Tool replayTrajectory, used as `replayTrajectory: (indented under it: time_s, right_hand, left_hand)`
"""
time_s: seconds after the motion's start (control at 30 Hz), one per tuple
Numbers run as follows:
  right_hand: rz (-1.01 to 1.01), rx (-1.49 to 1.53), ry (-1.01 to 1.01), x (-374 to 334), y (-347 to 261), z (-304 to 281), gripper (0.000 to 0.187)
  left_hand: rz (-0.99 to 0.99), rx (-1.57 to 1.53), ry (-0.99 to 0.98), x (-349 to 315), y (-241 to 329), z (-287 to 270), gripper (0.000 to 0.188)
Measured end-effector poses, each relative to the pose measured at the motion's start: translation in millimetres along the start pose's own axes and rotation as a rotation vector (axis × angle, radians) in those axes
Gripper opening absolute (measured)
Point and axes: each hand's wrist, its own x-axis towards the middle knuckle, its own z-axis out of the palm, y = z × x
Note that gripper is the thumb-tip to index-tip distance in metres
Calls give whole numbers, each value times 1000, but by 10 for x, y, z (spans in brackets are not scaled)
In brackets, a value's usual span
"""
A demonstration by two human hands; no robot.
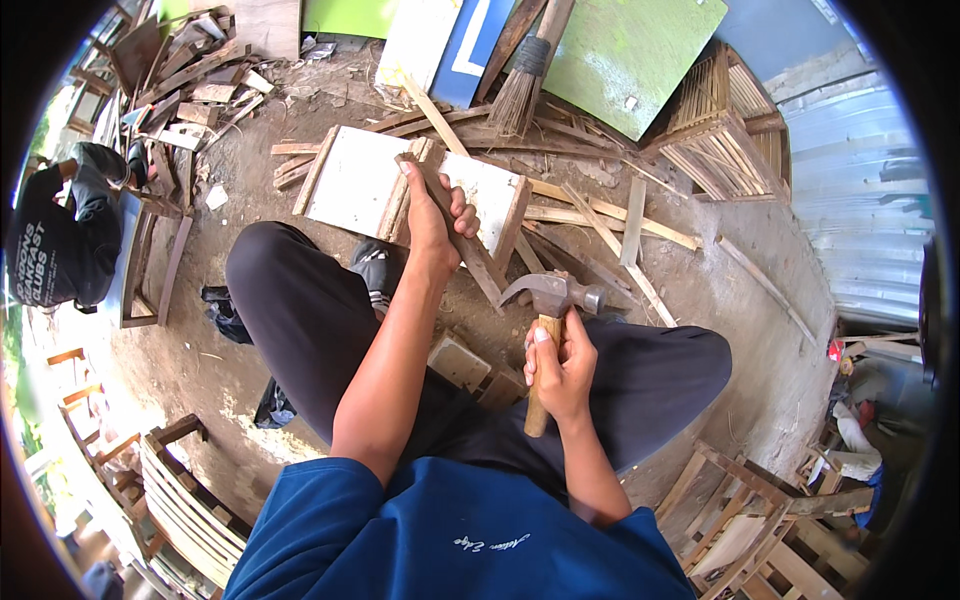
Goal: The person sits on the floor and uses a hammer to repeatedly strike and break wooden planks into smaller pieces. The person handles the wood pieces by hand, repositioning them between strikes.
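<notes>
My left hand grips a dark wooden slat that runs diagonally from the white panel down toward my knees. My right hand is closed around the wooden handle of a claw hammer, its steel head held upright just right of the slat's lower end. Beneath the slat lies a white board framed with wooden strips on the dirt floor. My legs in dark trousers bend out to both sides.
Loose slats and scrap wood litter the ground. A slatted crate stands at the far right, a broom and green panels lean behind. Slatted frames sit at lower left and lower right. Another person crouches at left.
</notes>
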Motion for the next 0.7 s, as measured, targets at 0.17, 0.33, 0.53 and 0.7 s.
replayTrajectory:
  time_s: [0.17,0.33,0.53,0.7]
  right_hand:
    - [-47,-13,32,-44,54,69,24]
    - [-96,-148,-16,-61,62,62,20]
    - [-207,-320,-20,-91,158,45,18]
    - [-141,-356,-36,-119,135,11,36]
  left_hand:
    - [-27,-29,16,-11,12,-39,63]
    - [-54,-62,2,-23,39,-84,63]
    - [-59,-47,23,-36,75,-92,62]
    - [-67,-17,79,-80,73,-108,65]
